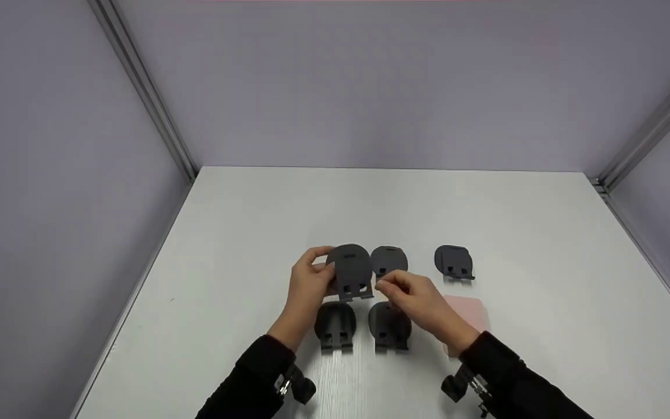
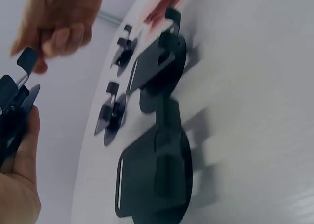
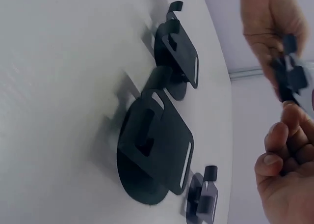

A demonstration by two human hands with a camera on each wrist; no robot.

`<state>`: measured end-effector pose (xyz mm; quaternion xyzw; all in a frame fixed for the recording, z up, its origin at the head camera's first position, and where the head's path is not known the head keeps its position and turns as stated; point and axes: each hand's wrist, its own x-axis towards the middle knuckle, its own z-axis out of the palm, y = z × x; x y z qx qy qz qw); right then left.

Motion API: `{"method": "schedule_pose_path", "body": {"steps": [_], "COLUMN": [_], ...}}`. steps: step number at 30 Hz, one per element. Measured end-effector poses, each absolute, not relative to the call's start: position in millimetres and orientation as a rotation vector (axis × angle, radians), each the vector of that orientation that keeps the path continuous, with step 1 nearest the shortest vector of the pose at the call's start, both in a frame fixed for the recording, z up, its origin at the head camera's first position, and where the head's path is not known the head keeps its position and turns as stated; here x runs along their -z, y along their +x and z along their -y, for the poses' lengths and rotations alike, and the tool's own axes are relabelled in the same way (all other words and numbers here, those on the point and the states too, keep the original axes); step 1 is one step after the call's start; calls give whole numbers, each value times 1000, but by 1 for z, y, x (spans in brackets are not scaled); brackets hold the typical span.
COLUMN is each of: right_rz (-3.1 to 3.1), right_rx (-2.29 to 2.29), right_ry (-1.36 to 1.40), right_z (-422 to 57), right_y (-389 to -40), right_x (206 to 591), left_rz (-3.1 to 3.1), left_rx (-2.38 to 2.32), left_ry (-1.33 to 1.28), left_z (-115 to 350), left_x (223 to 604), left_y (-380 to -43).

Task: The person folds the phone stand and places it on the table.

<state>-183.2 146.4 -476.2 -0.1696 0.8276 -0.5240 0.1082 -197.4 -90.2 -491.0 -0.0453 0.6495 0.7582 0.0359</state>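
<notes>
My left hand [image 1: 306, 285] holds a dark grey folding phone stand [image 1: 350, 269] with a round base, slots and small lips, raised above the table. My right hand [image 1: 419, 299] is at the stand's right edge with its fingers curled. Those fingertips [image 3: 289, 113] meet the lower end of the stand in the right wrist view; whether they pinch it is unclear. Below the hands, two more phone stands lie on the white table: one at the left [image 1: 335, 327] and one at the right [image 1: 390, 327]. Behind my right hand lies another stand [image 1: 389, 259].
A further phone stand [image 1: 455, 262] lies off to the right. A flat pink object [image 1: 469, 311] is partly covered by my right forearm. Grey-violet panels [image 1: 393, 87] and metal rails border the white table [image 1: 253, 215].
</notes>
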Motion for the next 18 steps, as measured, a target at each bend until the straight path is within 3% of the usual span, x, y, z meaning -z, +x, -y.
{"method": "schedule_pose_path", "body": {"steps": [7,18], "right_rz": [-2424,-2410], "right_rx": [1612,1587], "right_ry": [-379,-238], "right_z": [-185,-214], "right_y": [-189,-188], "right_x": [464,467], "left_rz": [-2012,-2071], "left_rx": [-2252,-2029], "left_ry": [-429,-494], "left_z": [109,125], "left_x": [506,531], "left_y": [-223,-240]}}
